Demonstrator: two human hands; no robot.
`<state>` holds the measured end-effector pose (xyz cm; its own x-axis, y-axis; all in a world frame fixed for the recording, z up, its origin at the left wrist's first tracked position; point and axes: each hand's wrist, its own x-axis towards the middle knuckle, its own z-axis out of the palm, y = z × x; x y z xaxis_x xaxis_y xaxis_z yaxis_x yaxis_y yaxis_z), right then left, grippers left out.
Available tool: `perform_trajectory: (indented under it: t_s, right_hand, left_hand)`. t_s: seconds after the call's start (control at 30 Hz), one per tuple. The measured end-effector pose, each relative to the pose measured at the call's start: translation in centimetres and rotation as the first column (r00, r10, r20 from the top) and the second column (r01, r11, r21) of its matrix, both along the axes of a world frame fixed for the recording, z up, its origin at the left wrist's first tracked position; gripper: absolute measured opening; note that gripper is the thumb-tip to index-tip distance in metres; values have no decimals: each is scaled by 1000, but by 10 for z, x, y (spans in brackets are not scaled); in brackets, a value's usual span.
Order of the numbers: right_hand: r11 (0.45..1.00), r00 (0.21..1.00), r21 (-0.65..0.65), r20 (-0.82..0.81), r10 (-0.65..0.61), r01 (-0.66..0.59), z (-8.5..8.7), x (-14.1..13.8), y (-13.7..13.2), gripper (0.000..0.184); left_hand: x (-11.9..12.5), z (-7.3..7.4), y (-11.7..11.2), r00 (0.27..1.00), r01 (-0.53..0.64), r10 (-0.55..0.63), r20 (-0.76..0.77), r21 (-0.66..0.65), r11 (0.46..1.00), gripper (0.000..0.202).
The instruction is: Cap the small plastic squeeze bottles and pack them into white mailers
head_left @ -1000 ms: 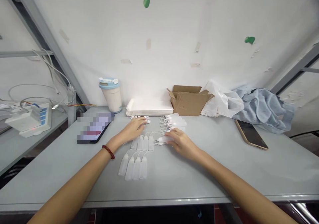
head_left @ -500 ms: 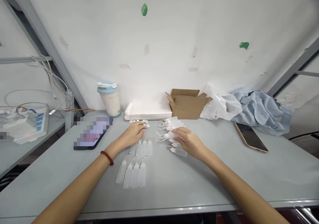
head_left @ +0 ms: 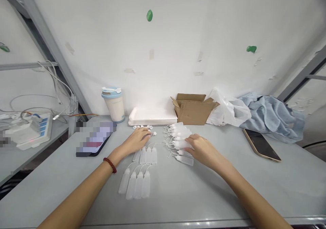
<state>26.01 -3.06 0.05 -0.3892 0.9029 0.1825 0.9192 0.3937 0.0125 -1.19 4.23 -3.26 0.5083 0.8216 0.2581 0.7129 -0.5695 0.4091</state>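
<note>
My left hand (head_left: 137, 140), a dark red bead bracelet on its wrist, rests palm down at the back of the desk with its fingers apart. Just beyond its fingertips lie several small white caps (head_left: 139, 127), and one loose cap (head_left: 154, 134) is to their right. Below this hand, clear plastic squeeze bottles with thin tethers form a back row (head_left: 148, 156) and a front row (head_left: 138, 185). On the right, my right hand (head_left: 202, 149) pinches the end of a squeeze bottle (head_left: 180, 143) in a pile of similar bottles (head_left: 184, 160).
Along the wall stand a lidded cup (head_left: 114, 106), a stack of white sheets or envelopes (head_left: 152, 117), an open cardboard box (head_left: 192, 113), a white plastic bag (head_left: 226, 110) and blue cloth (head_left: 272, 115). Phones lie left (head_left: 98, 139) and right (head_left: 262, 145). A power strip (head_left: 43, 130) sits far left.
My right hand has shifted slightly right, its fingers now at the bottle's end. One cap lies farther from my left fingers. The whole view has dropped a little.
</note>
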Motion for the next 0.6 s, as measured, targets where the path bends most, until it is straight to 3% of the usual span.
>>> perform_trajectory:
  t_s: [0.17,0.37,0.5,0.6]
  right_hand:
    - [1000,999,-13,46,-18,19,2,0,-4,9]
    - [999,997,-23,72,-40,42,5,3,-9,14]
    - [999,998,-15,51,-44,45,7,3,-13,16]
    - [997,998,65,51,-32,29,5,2,-14,15]
  left_hand:
    - [-1,-4,3,1000,8,-8,-12,-1,1000,34]
    - [0,1,2,995,-4,7,98,-28,1000,33]
    - [0,6,1,976,-103,115,185,-73,992,27]
    - [0,6,2,940,-181,211,268,-131,975,20]
